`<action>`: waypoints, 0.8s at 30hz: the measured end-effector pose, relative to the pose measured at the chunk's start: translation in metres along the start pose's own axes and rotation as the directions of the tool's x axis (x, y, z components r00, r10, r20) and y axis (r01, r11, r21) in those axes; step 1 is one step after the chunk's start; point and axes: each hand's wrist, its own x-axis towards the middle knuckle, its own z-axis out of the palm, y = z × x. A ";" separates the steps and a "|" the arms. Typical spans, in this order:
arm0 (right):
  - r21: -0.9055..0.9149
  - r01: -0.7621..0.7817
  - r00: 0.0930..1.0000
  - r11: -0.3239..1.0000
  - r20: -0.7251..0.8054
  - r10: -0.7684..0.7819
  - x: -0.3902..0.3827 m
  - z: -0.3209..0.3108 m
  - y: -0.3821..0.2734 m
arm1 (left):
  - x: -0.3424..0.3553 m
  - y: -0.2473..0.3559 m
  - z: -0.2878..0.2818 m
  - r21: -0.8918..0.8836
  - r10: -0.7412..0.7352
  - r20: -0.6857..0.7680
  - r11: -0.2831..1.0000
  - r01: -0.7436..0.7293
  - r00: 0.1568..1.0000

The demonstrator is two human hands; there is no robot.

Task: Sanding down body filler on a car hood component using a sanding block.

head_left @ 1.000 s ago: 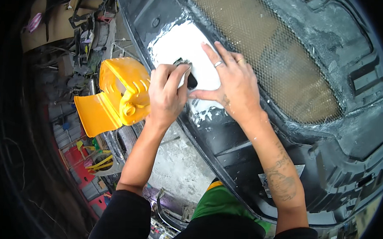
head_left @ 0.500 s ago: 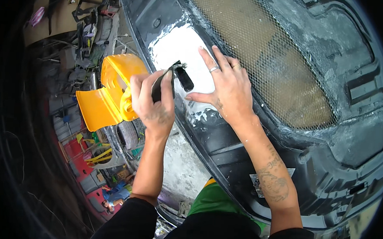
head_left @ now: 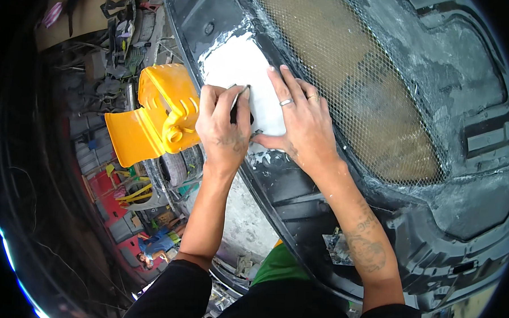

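A white patch (head_left: 231,58) with ragged, smeared edges covers part of a black moulded panel (head_left: 304,189), seemingly a car part. My left hand (head_left: 225,121) is closed in a pinch on a folded dark sheet (head_left: 234,114), which may be sandpaper. Its fingertips are against the white patch, over the place of a dark slot that they now hide. On the right side of the patch lies my right hand (head_left: 310,124), fingers stretched out and thumb spread toward the left hand. Nothing shows in its grip.
Wire mesh (head_left: 381,108) spans a brownish opening in the panel, right of my hands. A yellow plastic container (head_left: 160,106) with an open flap stands left of the panel. Scattered parts, a tyre (head_left: 173,168) and red flooring (head_left: 107,209) lie beyond on the left.
My left hand has moved right and slightly down with the dark sheet, covering the slot that showed before. The right hand stays nearly in place. The view has shifted slightly.
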 end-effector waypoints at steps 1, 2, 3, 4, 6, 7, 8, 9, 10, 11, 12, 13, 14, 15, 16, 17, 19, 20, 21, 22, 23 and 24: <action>0.003 -0.007 1.000 1.000 0.002 0.007 -0.001 -0.001 0.001 | 0.002 0.000 0.000 0.027 0.024 -0.014 0.999 -0.024 1.000; 0.031 -0.030 0.999 0.999 0.015 0.030 -0.002 -0.001 0.003 | 0.000 -0.002 -0.002 0.018 0.031 0.006 0.999 -0.031 0.999; 0.058 -0.048 0.999 0.997 0.025 0.047 0.000 -0.001 0.005 | -0.003 -0.003 -0.001 0.020 0.034 0.007 0.999 -0.034 0.999; 0.060 -0.048 0.999 0.997 0.023 0.047 0.001 -0.001 0.007 | -0.007 -0.004 -0.002 0.022 0.028 0.020 0.999 -0.028 0.999; 0.058 -0.058 0.998 0.997 0.017 0.057 -0.003 -0.002 0.007 | 0.000 0.001 -0.002 0.040 0.038 0.036 0.998 -0.039 0.999; 0.062 -0.061 0.998 0.996 0.021 0.060 -0.005 -0.002 0.006 | -0.003 0.000 -0.003 0.043 0.035 0.041 0.998 -0.037 0.999; 0.073 -0.069 0.997 0.995 0.025 0.068 -0.005 -0.002 0.005 | -0.007 -0.002 -0.004 0.038 0.031 0.039 0.999 -0.032 0.999; 0.077 -0.073 0.997 0.994 0.024 0.071 -0.002 -0.004 0.007 | -0.006 -0.004 -0.001 0.028 0.030 0.028 0.999 -0.031 0.999; 0.074 -0.070 0.997 0.995 0.022 0.068 -0.001 -0.003 0.009 | -0.003 -0.004 0.002 0.025 0.032 0.023 0.999 -0.032 0.999; 0.073 -0.071 0.997 0.995 0.022 0.069 -0.002 0.000 0.010 | 0.001 -0.005 0.005 0.030 0.057 0.014 0.998 -0.057 0.998; 0.080 -0.078 0.997 0.994 0.029 0.075 -0.005 0.001 0.006 | 0.002 -0.005 0.003 0.040 0.076 0.014 0.996 -0.077 0.997; 0.083 -0.081 0.996 0.993 0.035 0.078 -0.006 0.001 0.005 | 0.002 -0.005 0.000 0.049 0.096 0.014 0.994 -0.096 0.995; 0.091 -0.087 0.996 0.992 0.034 0.084 -0.006 0.000 0.005 | 0.002 -0.004 0.000 0.019 0.086 0.019 0.996 -0.086 0.996; 0.092 -0.085 0.996 0.992 0.027 0.083 -0.002 -0.002 0.008 | 0.000 -0.004 -0.001 0.019 0.085 0.014 0.996 -0.085 0.996; 0.089 -0.080 0.997 0.993 0.026 0.078 -0.001 -0.002 0.010 | -0.005 -0.005 -0.004 0.018 0.080 0.036 0.997 -0.080 0.996; 0.090 -0.079 0.997 0.993 0.027 0.076 -0.001 -0.002 0.011 | -0.007 -0.005 -0.005 0.018 0.074 0.059 0.997 -0.076 0.995; 0.099 -0.089 0.996 0.991 0.042 0.085 -0.005 -0.001 0.006 | -0.006 -0.005 -0.005 0.003 0.003 0.058 1.000 -0.003 0.998; 0.110 -0.088 0.996 0.990 0.035 0.085 -0.005 -0.002 0.006 | -0.003 -0.005 -0.006 0.006 0.025 0.059 1.000 -0.026 0.998; 0.117 -0.080 0.997 0.990 0.022 0.078 -0.001 -0.003 0.009 | 0.000 -0.005 -0.003 0.008 0.052 0.050 0.999 -0.053 0.997; 0.095 -0.096 0.995 0.991 0.036 0.093 -0.002 0.000 0.009 | -0.007 -0.007 -0.006 -0.006 0.036 0.059 0.999 -0.035 0.998; 0.092 -0.091 0.995 0.992 0.035 0.088 0.000 0.000 0.011 | -0.005 -0.007 -0.003 -0.006 0.035 0.054 0.999 -0.035 0.998; 0.107 -0.081 0.997 0.991 0.027 0.078 -0.002 0.000 0.009 | -0.004 -0.006 -0.005 0.000 0.035 0.052 0.999 -0.035 0.998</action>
